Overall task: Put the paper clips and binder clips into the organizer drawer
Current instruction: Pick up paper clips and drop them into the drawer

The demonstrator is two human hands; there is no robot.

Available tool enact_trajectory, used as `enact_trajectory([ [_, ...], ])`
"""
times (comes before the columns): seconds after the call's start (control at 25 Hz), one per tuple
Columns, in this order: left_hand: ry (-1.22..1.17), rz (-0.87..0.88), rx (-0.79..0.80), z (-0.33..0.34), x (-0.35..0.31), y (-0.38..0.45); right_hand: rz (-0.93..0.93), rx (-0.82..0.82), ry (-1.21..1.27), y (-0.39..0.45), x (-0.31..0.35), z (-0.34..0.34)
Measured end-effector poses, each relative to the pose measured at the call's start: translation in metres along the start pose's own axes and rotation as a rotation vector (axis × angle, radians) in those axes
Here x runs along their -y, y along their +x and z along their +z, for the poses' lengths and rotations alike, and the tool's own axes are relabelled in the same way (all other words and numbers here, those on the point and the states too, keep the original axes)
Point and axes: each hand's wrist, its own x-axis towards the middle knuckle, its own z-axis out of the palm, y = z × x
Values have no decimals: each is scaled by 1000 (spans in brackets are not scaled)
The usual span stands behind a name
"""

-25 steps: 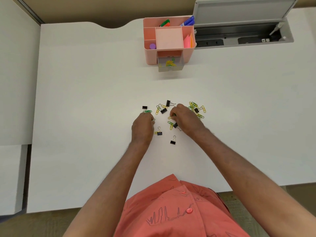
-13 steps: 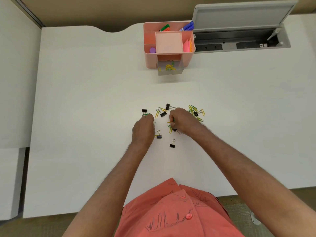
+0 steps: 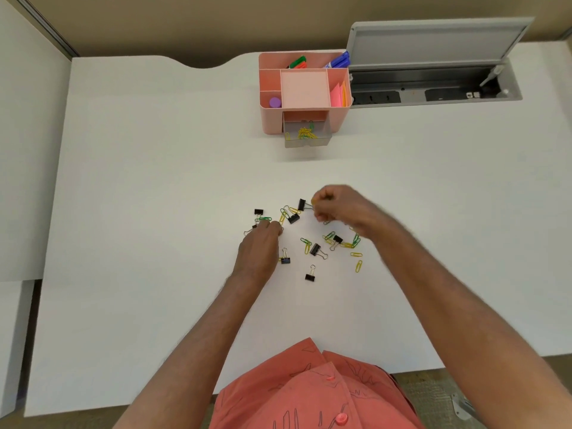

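White desk [image 3: 154,181], scattered with yellow and green paper clips [image 3: 356,243] and black binder clips [image 3: 310,276], all well short of the pink organizer [image 3: 272,119] at the far edge. Clear drawer [image 3: 322,140] pulled out from the organizer's front, with a few yellow paper clips already inside. Left hand [image 3: 258,250] down on the desk at the near-left edge of the scatter, fingers curled onto a green paper clip [image 3: 263,218]; whether actually pinched, cannot tell. Right hand [image 3: 339,209] raised on the organizer side of the scatter, fingers curled tight, a bit of yellow clip [image 3: 313,200] showing at the fingertips, just beside a binder clip. Purple cap [image 3: 275,102], markers [image 3: 297,62] and pink notes [image 3: 338,95] in the organizer's top compartments. Grey cable tray [image 3: 433,88], lid up, right of the organizer.
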Motion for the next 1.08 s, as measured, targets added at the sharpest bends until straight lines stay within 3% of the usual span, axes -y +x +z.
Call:
enact_trajectory([
  [0.12, -31, -6, 21, 1, 0, 2, -114, -83, 137, 16, 48, -31],
  [0.2, -49, -27, 31, 0, 0, 4, -227, -210, 56, 31, 79, -43],
  [0.36, -67, -51, 31, -2, -1, 5, -382, -480, -577, 59, 117, -41],
  [0.56, 18, -25, 24, -1, -5, 0, -471, -431, -996, 85, 111, -23],
  [0.68, 62, -21, 43, -2, -8, 1, -540, -474, -946, 88, 104, -22],
  [0.84, -1, -58, 63, -3, -8, 6, -641, -620, -621, 54, 79, -20],
  [0.96, 2, -50, 115, -6, -13, 9, -518, -587, -543, 12, 27, -6],
  [1.08, 53, -25, 145, -6, -17, 9, -361, -484, -695, -15, -30, 4],
])
